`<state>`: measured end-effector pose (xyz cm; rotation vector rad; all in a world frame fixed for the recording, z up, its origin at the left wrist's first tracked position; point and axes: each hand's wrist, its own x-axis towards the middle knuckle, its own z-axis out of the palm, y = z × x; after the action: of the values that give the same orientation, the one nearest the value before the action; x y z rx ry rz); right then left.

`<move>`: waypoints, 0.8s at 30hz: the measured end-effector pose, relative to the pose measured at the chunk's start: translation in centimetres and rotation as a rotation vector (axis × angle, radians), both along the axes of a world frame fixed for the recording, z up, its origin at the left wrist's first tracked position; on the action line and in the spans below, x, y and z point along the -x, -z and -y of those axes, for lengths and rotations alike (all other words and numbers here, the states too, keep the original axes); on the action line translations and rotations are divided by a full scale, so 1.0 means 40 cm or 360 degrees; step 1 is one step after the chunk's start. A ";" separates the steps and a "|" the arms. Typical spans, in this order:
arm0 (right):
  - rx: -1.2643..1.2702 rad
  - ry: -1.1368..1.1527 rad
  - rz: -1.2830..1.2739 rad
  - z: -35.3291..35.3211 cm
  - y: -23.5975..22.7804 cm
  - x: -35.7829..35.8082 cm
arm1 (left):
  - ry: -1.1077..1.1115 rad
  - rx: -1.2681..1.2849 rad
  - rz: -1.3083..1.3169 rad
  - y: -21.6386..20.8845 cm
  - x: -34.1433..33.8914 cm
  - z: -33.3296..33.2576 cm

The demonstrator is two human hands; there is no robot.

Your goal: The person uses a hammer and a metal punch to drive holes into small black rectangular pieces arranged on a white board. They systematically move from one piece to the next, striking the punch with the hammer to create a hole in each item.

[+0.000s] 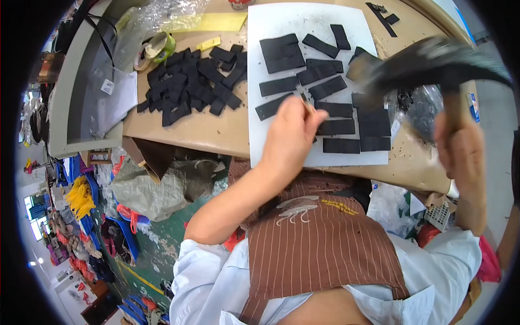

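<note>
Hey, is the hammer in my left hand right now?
No, the hammer is in your right hand, which grips it by the handle.

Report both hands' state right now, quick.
Left hand: closed, pinching a slim, metal-tipped tool over the black strips.
Right hand: closed around the handle of a hammer, its head raised and blurred.

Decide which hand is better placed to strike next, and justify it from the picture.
Probably the right hand: it grips the hammer by its handle, apparently raised above the table. The left hand is occupied, pinching a slim tool over the black strips.
</note>
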<state>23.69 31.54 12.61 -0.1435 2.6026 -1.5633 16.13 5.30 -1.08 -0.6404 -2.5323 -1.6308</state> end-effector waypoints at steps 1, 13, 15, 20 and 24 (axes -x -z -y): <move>0.0202 0.0125 -0.0050 0.002 -0.028 -0.009 | -0.0058 -0.0111 0.0087 -0.007 0.009 -0.013; 0.0011 0.0285 -0.0075 -0.067 0.044 -0.076 | 0.0200 -0.0194 0.0743 -0.025 -0.011 -0.100; 0.0030 0.0253 -0.0025 -0.081 0.044 -0.073 | 0.0190 -0.0164 0.0697 -0.024 -0.012 -0.103; 0.0060 0.0227 -0.0075 -0.084 0.047 -0.061 | 0.0156 -0.0109 0.0635 -0.026 -0.018 -0.104; 0.0021 0.0377 -0.0292 -0.121 0.012 -0.062 | 0.0148 -0.0059 0.0593 -0.034 -0.018 -0.109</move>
<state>26.16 36.37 12.12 0.0233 2.8405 -1.7168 16.87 9.67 0.29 -0.4968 -2.7462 -1.9891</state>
